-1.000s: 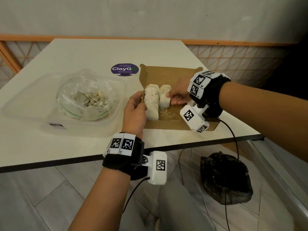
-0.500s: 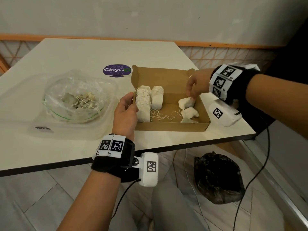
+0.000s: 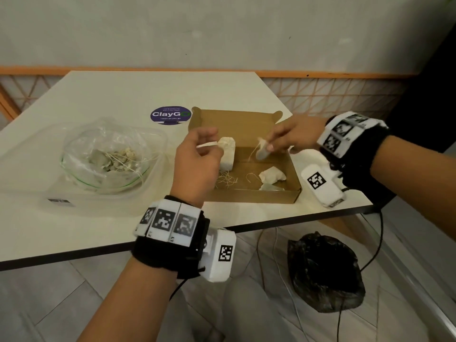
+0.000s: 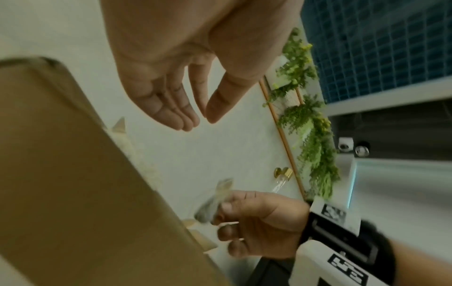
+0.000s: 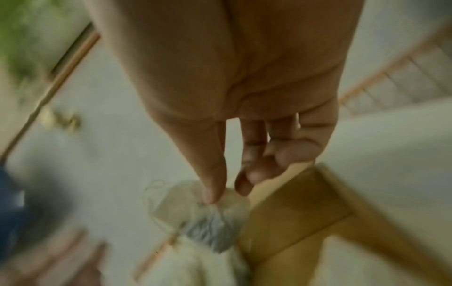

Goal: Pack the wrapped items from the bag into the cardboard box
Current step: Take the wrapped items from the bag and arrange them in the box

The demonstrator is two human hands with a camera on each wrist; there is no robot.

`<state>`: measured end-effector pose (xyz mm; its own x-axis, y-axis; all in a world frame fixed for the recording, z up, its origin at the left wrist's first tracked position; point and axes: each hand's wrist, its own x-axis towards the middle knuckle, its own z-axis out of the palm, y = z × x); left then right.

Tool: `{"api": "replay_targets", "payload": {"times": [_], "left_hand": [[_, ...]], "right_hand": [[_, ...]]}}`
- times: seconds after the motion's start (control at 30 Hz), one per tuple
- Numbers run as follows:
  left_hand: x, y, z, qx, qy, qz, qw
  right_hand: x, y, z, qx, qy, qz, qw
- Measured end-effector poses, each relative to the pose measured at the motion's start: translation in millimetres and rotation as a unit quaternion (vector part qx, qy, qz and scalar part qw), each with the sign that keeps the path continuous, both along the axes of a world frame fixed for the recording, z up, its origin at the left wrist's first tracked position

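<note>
The open cardboard box (image 3: 249, 196) lies on the white table. A pale wrapped item (image 3: 228, 154) stands upright at its left side, and a few loose ones (image 3: 271, 176) lie at the right with strings. My right hand (image 3: 267, 146) hovers over the box's middle and pinches one wrapped item (image 3: 261, 151) by its top; the same item (image 5: 208, 218) hangs blurred under thumb and finger in the right wrist view. My left hand (image 3: 212, 144) is raised over the box's left edge, pinching a thin white tag (image 3: 206, 145). The clear bag (image 3: 106, 156) with more items lies to the left.
The bag sits on a clear plastic tray (image 3: 138, 201). A purple ClayGo sticker (image 3: 170, 115) is behind the box. The table's front edge (image 3: 283, 224) runs close to the box. A black plastic bag (image 3: 323, 272) sits on the floor.
My right hand picked a wrapped item from the box's right side and lifted it toward the middle. My left hand left the upright row and rose, now pinching a tag.
</note>
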<state>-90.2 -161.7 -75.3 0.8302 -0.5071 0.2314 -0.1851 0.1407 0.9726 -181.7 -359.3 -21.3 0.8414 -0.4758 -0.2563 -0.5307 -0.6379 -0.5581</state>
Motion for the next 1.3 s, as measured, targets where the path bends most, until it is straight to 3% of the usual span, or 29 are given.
{"api": "replay_targets", "payload": {"times": [0.07, 0.1, 0.17, 0.27, 0.5, 0.7, 0.8, 0.9, 1.0, 1.1, 1.2, 1.3], "left_hand": [[-2.0, -4.4, 6.4, -0.008, 0.097, -0.061, 0.993], [-3.9, -7.4, 9.0, -0.008, 0.144, -0.095, 0.985], [-8.3, -14.3, 11.9, 0.016, 0.197, -0.152, 0.968], [-15.0, -21.6, 12.4, 0.040, 0.220, -0.203, 0.953], [-18.6, -24.9, 7.6, 0.016, 0.233, -0.204, 0.951], [-21.1, -35.5, -0.6, 0.043, 0.149, -0.102, 0.983], [-20.6, -36.6, -2.8, 0.066, 0.106, -0.097, 0.987], [-23.0, -37.0, -2.1, 0.081, 0.072, -0.073, 0.991], [-27.8, -35.0, 0.4, 0.079, 0.017, -0.051, 0.995], [-30.1, -36.8, 5.1, 0.079, -0.025, -0.083, 0.993], [-25.0, -36.9, 2.2, 0.055, 0.035, -0.097, 0.993], [-15.4, -34.1, -7.5, 0.033, 0.109, -0.079, 0.990]], "right_hand": [[-7.4, 9.6, 6.2, 0.212, -0.082, -0.002, 0.974], [-10.2, 14.5, 7.5, 0.276, -0.103, 0.015, 0.956], [-11.2, 24.4, 6.2, 0.342, -0.113, 0.053, 0.931], [-8.9, 33.5, -0.5, 0.364, -0.142, 0.045, 0.919], [-13.1, 36.6, -11.8, 0.327, -0.218, -0.015, 0.919], [-21.0, 41.2, -1.8, 0.287, -0.224, -0.078, 0.928], [-24.8, 38.8, 1.6, 0.168, -0.189, -0.055, 0.966], [-22.2, 36.1, 1.5, 0.094, -0.180, -0.058, 0.977], [-18.6, 32.7, 4.6, 0.100, -0.180, -0.094, 0.974], [-15.3, 39.1, 6.5, 0.170, -0.178, -0.084, 0.965], [-20.4, 40.1, 11.3, 0.189, -0.167, -0.065, 0.965], [-35.4, 31.2, 12.1, -0.019, -0.042, 0.046, 0.998]]}}
